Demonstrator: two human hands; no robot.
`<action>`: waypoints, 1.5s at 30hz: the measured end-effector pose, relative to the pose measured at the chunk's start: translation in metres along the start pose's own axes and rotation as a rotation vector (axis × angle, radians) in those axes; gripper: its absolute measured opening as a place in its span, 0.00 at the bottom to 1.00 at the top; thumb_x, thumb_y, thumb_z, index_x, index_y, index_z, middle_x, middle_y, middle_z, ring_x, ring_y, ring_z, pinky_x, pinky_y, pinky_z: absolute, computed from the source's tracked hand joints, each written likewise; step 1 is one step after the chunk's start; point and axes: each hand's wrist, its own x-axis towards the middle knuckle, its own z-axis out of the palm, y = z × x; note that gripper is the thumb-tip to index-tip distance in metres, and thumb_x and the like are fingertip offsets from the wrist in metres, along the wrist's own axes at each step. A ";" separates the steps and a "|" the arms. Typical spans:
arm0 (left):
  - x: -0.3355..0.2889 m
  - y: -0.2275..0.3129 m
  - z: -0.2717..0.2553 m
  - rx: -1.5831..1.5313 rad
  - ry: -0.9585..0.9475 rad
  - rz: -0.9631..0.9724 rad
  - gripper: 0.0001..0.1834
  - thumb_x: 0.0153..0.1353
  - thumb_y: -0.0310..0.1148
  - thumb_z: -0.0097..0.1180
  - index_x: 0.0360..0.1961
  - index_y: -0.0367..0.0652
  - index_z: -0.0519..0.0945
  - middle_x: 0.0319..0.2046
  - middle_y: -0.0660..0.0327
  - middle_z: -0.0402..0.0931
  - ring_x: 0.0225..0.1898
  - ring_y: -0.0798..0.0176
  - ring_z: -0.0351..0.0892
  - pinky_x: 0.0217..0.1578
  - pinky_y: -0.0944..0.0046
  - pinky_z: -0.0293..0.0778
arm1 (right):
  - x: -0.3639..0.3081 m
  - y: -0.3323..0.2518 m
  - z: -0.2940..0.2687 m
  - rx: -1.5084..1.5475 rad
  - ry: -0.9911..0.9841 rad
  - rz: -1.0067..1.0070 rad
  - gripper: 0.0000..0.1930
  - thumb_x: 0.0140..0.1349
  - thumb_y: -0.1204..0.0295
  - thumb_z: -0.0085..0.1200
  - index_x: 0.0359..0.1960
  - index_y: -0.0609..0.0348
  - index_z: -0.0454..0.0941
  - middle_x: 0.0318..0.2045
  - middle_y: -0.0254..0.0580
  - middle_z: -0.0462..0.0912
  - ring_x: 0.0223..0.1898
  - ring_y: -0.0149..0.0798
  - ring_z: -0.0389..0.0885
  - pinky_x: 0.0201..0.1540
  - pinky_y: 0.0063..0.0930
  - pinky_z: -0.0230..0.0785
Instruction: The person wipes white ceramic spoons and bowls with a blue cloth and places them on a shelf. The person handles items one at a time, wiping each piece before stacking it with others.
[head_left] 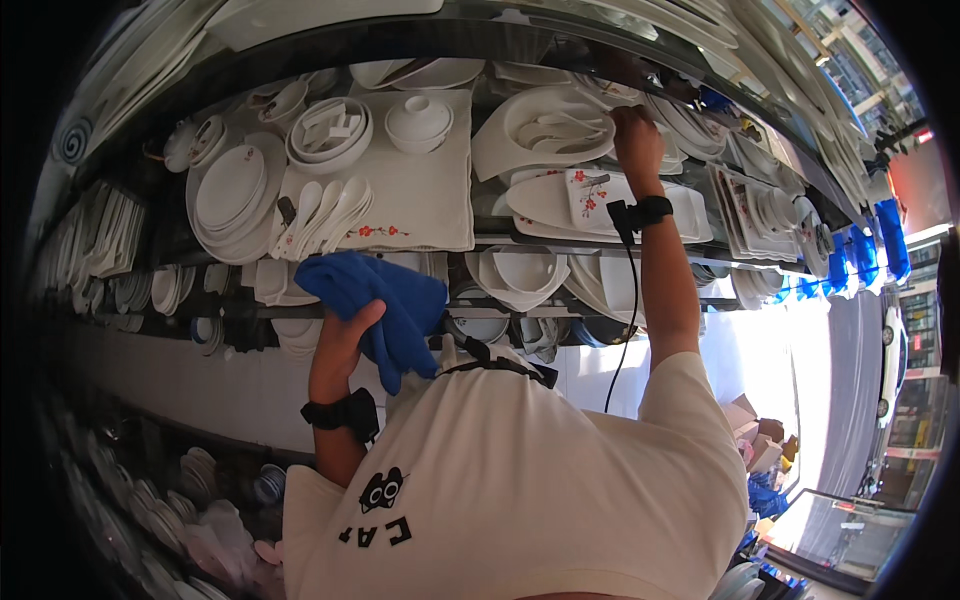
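Observation:
My left hand (340,345) is raised in front of the shelves and grips a bunched blue cloth (385,300). A black band sits on that wrist. My right hand (635,140) reaches up to the upper shelf, fingers curled on the rim of a white leaf-shaped dish (545,130) that holds white spoons. It wears a black wrist band with a cable hanging down. Just below that hand lies a small rectangular plate with red blossoms (588,192).
Glass shelves (480,243) are packed with white crockery: stacked round plates (230,190), a row of spoons (325,215), a lidded bowl (418,120), a large square flowered plate (420,200). Blue cloths (870,250) hang at right. Cardboard boxes (750,430) and a street lie lower right.

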 end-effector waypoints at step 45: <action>0.048 0.034 0.044 -0.387 0.092 0.049 0.30 0.57 0.38 0.58 0.60 0.43 0.67 0.57 0.56 0.70 0.59 0.54 0.69 0.60 0.51 0.66 | -0.150 -0.165 -0.094 1.507 -0.842 0.343 0.19 0.73 0.58 0.41 0.32 0.59 0.75 0.16 0.25 0.63 0.19 0.21 0.57 0.23 0.18 0.49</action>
